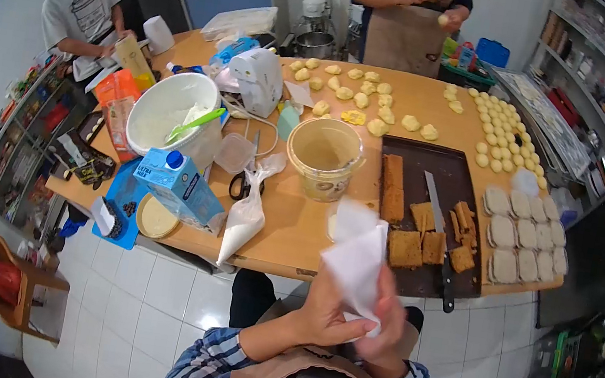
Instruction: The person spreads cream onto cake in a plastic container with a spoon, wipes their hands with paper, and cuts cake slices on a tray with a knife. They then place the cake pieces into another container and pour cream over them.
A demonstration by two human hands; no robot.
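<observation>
My left hand (pixel 327 308) and my right hand (pixel 385 325) are close together in front of the table's near edge. Both are closed on a white folded paper sheet (pixel 356 256), which stands up between them and is smeared by motion at the top. Behind the paper is a tub (pixel 322 180) with tan residue on its inner wall. To the right, a dark tray (pixel 433 155) bears brown cake pieces (pixel 407 248) and a long knife (pixel 437 205), its black handle over the near edge. A filled piping bag (pixel 245 216) lies left of my hands.
Dough balls (pixel 503 129) and stacked pale slices (pixel 523 234) sit at the right. On the left are a white bowl (pixel 165 114) with a green spatula (pixel 195 124), a milk carton (pixel 181 187) and scissors (pixel 240 186). Two people stand across and left of the table.
</observation>
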